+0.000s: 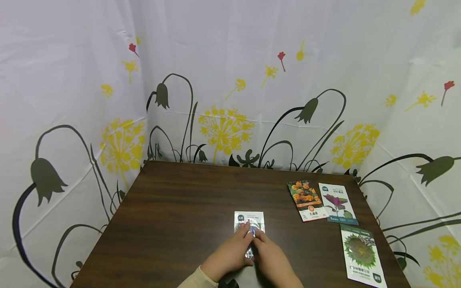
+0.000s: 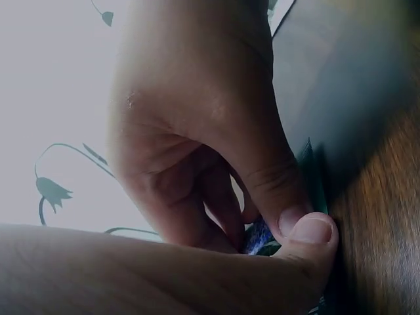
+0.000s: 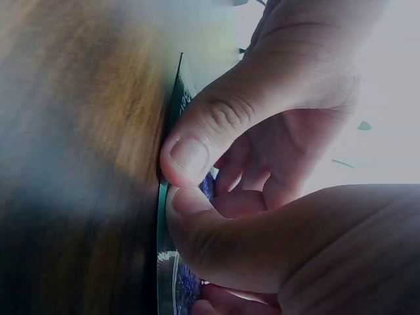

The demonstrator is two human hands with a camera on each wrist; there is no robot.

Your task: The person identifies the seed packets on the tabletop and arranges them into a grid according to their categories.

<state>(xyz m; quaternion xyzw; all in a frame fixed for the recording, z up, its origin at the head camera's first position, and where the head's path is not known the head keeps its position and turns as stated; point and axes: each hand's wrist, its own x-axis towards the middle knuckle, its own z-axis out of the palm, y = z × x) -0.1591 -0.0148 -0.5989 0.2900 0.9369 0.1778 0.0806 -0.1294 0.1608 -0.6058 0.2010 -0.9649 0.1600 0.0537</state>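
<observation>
A white seed packet (image 1: pixel 253 216) with a purple flower picture lies near the front middle of the table, its near part covered by both hands. My left hand (image 1: pixel 232 250) grips it from the left, fingers over its face. From the right, my right hand (image 1: pixel 271 256) holds the same packet. The two thumbs meet side by side at the packet's near edge, low over the wood; in the right wrist view the left thumb (image 3: pixel 190 154) touches that edge. Curled fingers hide much of the print, though purple blossoms (image 3: pixel 187 289) show beside them.
To the right lie three more seed packets: one with orange flowers (image 1: pixel 306 196), one with a magenta flower (image 1: pixel 338 202), one with a green, round flower head (image 1: pixel 363 256). The brown table (image 1: pixel 173 216) meets a flower-printed curtain (image 1: pixel 223 52) at its back.
</observation>
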